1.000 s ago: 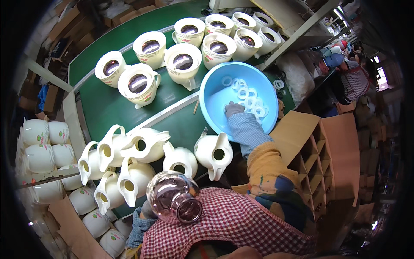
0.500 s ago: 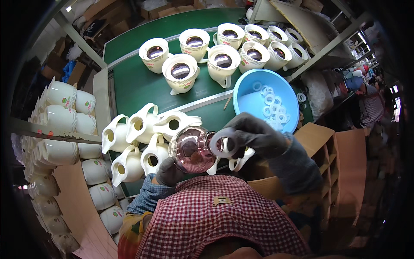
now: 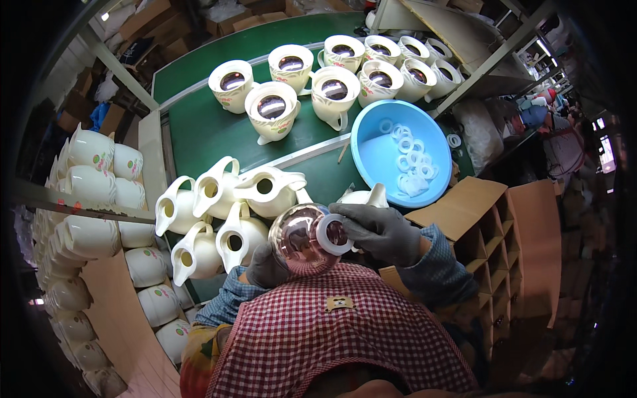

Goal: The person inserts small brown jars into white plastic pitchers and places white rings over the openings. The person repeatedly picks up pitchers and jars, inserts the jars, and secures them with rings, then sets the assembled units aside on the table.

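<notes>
A round, mirror-like glass flask liner [image 3: 297,240] with a pinkish sheen lies tilted in front of my apron. My left hand [image 3: 267,266], in a dark grey glove, is closed round its lower left side. Around the liner's mouth sits a translucent white ring [image 3: 322,236], gripped at its right edge by the fingers of my gloved right hand [image 3: 383,232]. Just beyond the liner, several cream jug bodies [image 3: 262,188] with spouts and handles lie with openings toward me. Part of another white piece [image 3: 358,198] shows behind my right hand.
A light blue basin [image 3: 371,159] holds loose white rings [image 3: 413,159]. Farther back on the green table [image 3: 199,136] stand several cream jugs [image 3: 272,113] with dark shiny liners inside. Jug bodies [image 3: 93,186] are stacked at left. A divided cardboard box [image 3: 488,249] is at right.
My right hand has come lower and nearer, bringing the ring squarely against the liner's mouth. The liner has turned slightly, its mouth facing me more. The whole view has shifted a little.
</notes>
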{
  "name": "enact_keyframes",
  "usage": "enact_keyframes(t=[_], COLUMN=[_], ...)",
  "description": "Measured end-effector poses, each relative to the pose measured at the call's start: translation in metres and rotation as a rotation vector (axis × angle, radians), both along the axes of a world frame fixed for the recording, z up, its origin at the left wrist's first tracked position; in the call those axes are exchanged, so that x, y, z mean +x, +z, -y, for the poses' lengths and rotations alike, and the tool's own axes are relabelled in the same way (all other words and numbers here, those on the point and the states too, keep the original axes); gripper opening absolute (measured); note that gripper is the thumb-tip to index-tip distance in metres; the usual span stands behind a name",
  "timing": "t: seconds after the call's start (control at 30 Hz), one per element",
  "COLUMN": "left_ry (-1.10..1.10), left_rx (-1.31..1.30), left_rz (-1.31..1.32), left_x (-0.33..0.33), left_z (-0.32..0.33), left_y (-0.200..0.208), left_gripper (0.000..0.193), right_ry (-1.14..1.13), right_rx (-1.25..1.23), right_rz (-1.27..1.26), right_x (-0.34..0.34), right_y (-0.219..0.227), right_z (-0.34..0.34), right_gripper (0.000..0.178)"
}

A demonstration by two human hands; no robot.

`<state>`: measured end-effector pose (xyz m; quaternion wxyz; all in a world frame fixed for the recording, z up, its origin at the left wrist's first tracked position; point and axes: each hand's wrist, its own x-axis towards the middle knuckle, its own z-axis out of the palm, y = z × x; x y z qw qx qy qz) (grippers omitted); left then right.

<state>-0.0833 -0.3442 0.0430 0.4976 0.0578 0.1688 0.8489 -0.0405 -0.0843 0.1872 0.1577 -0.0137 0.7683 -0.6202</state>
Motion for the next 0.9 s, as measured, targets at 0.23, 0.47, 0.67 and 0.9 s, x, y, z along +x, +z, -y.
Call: enact_keyframes(t=[0.23,0.47,0.67,0.9], left_ry=[-0.020,-0.010,0.133,0.269], left_rx=[-0.001,0.060,-0.177,-0.339], left_rz=[-0.002,0.033,-0.026,-0.139], left_x=[0.008,0.012,0.010,-0.022], left_z=[-0.012,-0.016,0.000,0.016], left_y=[0.018,0.010,0.003,0.005], left_gripper=[0.097,0.087,0.083,0.079], right_ry=[0.073,0.124,0.076,-0.073], right_rx=[0.335,0.562,0.289,0.931], right_rz=[-0.829,-0.983,-0.438,0.019], right_x=[0.005,0.003,0.002,0.024], right_y=[-0.024,-0.058,-0.050,-0.144], right_z=[0.000,0.003,-0.052,-0.067], right_gripper=[0.078,0.079,0.091,0.124])
